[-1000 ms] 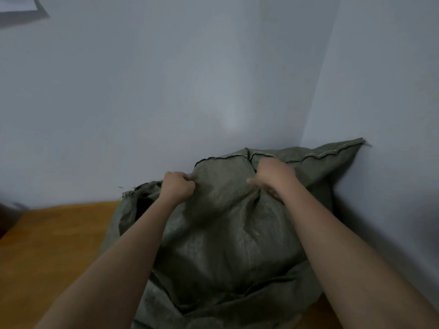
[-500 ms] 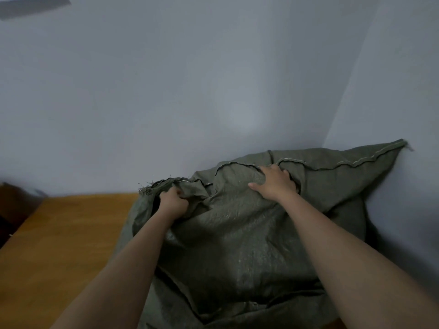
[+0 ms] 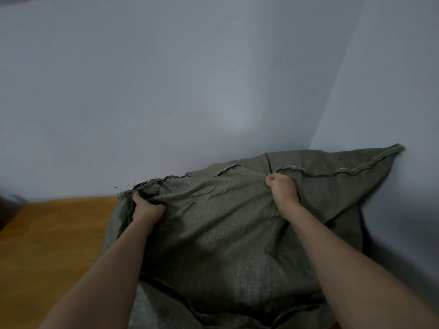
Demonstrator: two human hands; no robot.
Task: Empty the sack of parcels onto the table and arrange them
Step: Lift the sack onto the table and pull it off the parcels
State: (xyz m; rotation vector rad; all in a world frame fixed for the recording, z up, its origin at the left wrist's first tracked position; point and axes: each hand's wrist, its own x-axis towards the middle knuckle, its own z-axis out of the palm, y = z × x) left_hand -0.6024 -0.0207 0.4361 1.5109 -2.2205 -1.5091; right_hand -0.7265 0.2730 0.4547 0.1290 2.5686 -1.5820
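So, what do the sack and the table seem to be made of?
The sack looks like woven plastic, dull grey-green: a fine weave grain, frayed threads at its left edge and a stitched hem. The table looks like wood or wood veneer, smooth orange-brown with faint grain; which one cannot be told.

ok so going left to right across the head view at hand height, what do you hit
wooden table → left hand gripping the frayed edge of the sack → middle of the green sack → right hand clenched on the sack's stitched hem → side wall
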